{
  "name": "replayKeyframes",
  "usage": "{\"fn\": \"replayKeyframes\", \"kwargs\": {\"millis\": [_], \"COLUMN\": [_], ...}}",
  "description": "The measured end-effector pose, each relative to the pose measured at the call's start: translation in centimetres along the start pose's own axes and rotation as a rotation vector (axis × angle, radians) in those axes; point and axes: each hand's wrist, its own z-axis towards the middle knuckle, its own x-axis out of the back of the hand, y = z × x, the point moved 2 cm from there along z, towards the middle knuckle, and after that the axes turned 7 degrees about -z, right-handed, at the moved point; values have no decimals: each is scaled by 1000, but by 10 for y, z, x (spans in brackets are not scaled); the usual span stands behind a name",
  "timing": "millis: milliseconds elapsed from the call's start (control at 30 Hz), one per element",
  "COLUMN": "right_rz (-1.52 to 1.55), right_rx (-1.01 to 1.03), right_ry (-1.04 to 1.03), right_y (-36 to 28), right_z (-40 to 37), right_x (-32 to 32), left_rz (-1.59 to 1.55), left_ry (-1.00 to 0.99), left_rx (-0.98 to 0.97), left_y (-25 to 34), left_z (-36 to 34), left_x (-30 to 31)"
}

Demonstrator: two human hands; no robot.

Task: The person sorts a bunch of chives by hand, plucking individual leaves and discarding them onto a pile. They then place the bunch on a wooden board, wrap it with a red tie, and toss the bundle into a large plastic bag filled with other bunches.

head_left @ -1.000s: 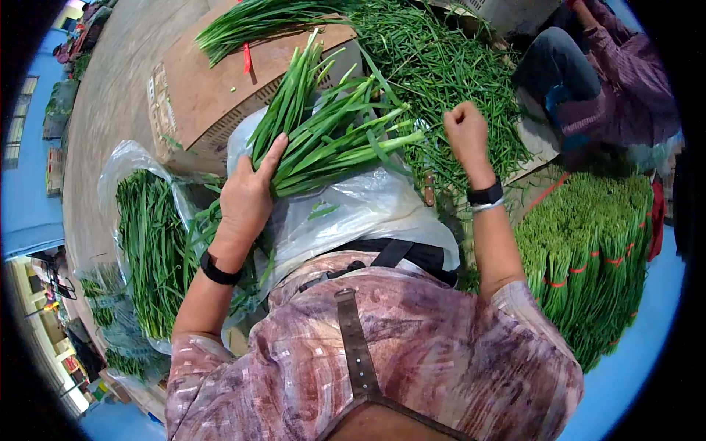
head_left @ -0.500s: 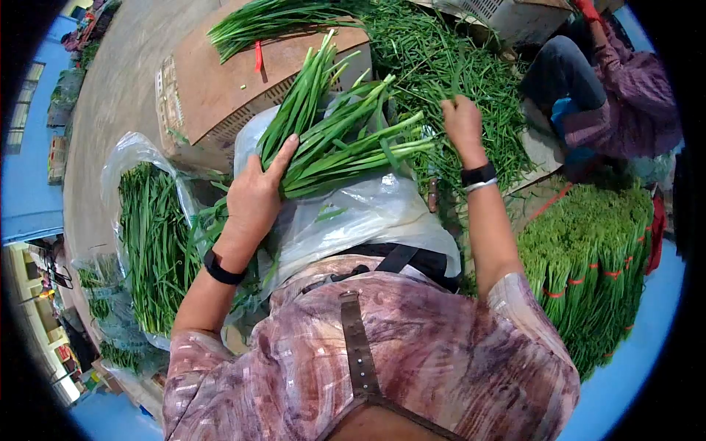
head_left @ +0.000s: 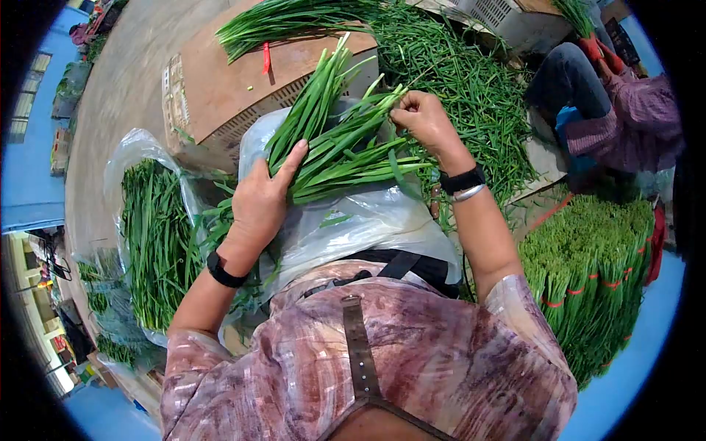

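Note:
Fanned out over the clear plastic sheet (head_left: 360,228) on my lap is a loose bunch of garlic chives (head_left: 334,158), pale stem ends up and to the right. My left hand (head_left: 263,195) is closed round the leafy side, thumb laid across the top. At the stem ends, my right hand (head_left: 429,125) pinches with thumb and fingers at the tips of a few chives; exactly what lies between its fingertips is partly hidden. Under the right wrist, the handle of a tool (head_left: 435,200) shows among the trimmings.
Ahead stands a cardboard-topped crate (head_left: 220,81) bearing more chives (head_left: 294,22) and a red tie (head_left: 266,57). Loose leaf trimmings (head_left: 463,95) heap beyond my right hand. A bag of chives (head_left: 154,242) is at left, tied bundles (head_left: 588,272) at right, near a seated co-worker (head_left: 625,125).
My right hand has moved left from above the trimmings to the chives' stem ends, its fingers now on them. My left hand keeps its hold. The co-worker's gloved hands now show holding a green bunch.

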Motion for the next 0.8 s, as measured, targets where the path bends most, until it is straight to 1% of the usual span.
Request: {"fn": "replayKeyframes", "kwargs": {"millis": [133,233,267,367,400,500,567,600,700,733,767,800], "right_rz": [239,126,140,55,13,-5,-615,-913,-988,-860,-691,-713], "right_rx": [-74,-62,-56,32,95,-50,87,-132,187,397,482,473], "right_ry": [59,-10,-7,-78,-25,129,393,406,463,367,227,134], "right_y": [-14,-30,-43,-14,-4,21,49,34,-6,-24,-42,-52], "right_z": [-14,-19,-23,-10,-6,1,12,3,-3,0,-3,-1], "right_x": [6,11,13,21,25,55,90,93,80,68,56,41], "left_rz": [-20,-34,-35,-33,-33,-33,-27,-20,-16,-18,-22,-24], "left_ry": [20,37,32,25,24,38,35,26,11,4,3,3], "left_rx": [-31,-44,-48,-52,-53,-59,-61,-60,-54,-53,-52,-54], "left_y": [-1,-1,-1,-2,-1,-1,-2,-2,-2,-2,-1,-1], "left_z": [0,0,1,1,1,0,-1,-1,1,1,1,2], "left_x": [-1,-2,-2,-1,-1,1,1,0,-1,-1,0,0]}}
